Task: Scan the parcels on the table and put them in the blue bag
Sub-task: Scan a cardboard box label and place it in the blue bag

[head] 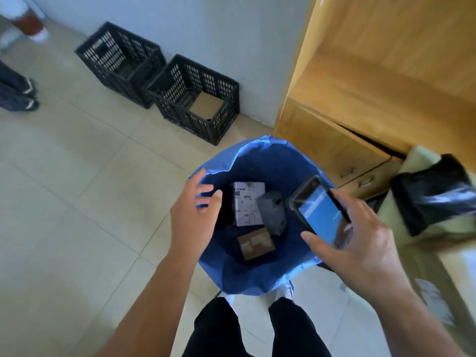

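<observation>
Blue plastic bag point(257, 276) stands open on the floor by a wood cabinet point(360, 104), rim crumpled, w/ 3 parcels at the bottom: white printed box point(248, 207), grey one point(273, 212) touching its right side, small brown carton point(255, 243) nearest. R hand point(360, 243) grips a phone-type scanner point(319, 215) over the bag's right rim; L hand point(193, 215) sits loose at the left rim, fingers spread, holding nothing. Dark shapes under the parcels can't be made out, box print unreadable, black wrapped item point(432, 194) at right is blurred.

Text on the phone point(320, 215) is too blurred to read; the black bag point(432, 194) at right is smeared.
</observation>
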### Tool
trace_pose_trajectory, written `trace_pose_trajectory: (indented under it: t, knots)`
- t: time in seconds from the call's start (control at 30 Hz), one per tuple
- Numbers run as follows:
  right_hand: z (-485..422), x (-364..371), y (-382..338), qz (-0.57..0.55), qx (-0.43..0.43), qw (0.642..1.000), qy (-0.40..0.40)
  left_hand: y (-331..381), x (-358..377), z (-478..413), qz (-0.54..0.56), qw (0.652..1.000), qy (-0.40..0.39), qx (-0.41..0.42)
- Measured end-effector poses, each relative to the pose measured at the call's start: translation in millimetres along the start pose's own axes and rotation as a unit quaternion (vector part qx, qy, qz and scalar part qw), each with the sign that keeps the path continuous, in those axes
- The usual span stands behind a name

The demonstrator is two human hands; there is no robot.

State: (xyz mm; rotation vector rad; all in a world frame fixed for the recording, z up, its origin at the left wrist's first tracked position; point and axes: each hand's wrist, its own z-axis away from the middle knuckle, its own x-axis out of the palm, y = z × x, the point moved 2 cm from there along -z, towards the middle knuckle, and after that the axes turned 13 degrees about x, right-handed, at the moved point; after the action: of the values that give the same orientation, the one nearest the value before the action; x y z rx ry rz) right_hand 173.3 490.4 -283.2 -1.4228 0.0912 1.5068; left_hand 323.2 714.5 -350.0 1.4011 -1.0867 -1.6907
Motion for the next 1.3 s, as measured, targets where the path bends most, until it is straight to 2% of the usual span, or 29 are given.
trace_pose_trajectory:
  t: [0.2, 0.37, 0.5, 0.57, 0.73, 1.0, 1.17, 1.3]
  knots:
    - [75, -94, -1, -0.045, 0.062, 0.99, 0.121, 106, 17, 14, 0.044, 0.984, -0.115, 0.131]
    - [146, -155, 53, -0.102, 0.126, 0.96, 0.228, 184, 82, 57, 0.061, 0.932, -0.234, 0.271]
    - [203, -190, 125, -0.178, 0.166, 0.922, 0.301, 230, 148, 127, 0.046, 0.885, -0.311, 0.344]
    - [227, -200, 168, -0.196, 0.194, 0.91, 0.31, 244, 179, 165, 0.05, 0.867, -0.337, 0.362]
    - [302, -243, 282, -0.149, 0.288, 0.891, 0.317, 273, 267, 281, 0.043, 0.831, -0.404, 0.379]
    - [409, -316, 439, -0.159, 0.386, 0.826, 0.379, 311, 412, 463, 0.044, 0.76, -0.496, 0.418]
    - [436, -346, 500, -0.188, 0.426, 0.796, 0.387, 324, 479, 528, 0.015, 0.719, -0.547, 0.428]
    - [424, -360, 547, -0.196, 0.444, 0.789, 0.377, 329, 534, 552, 0.012, 0.712, -0.547, 0.441]
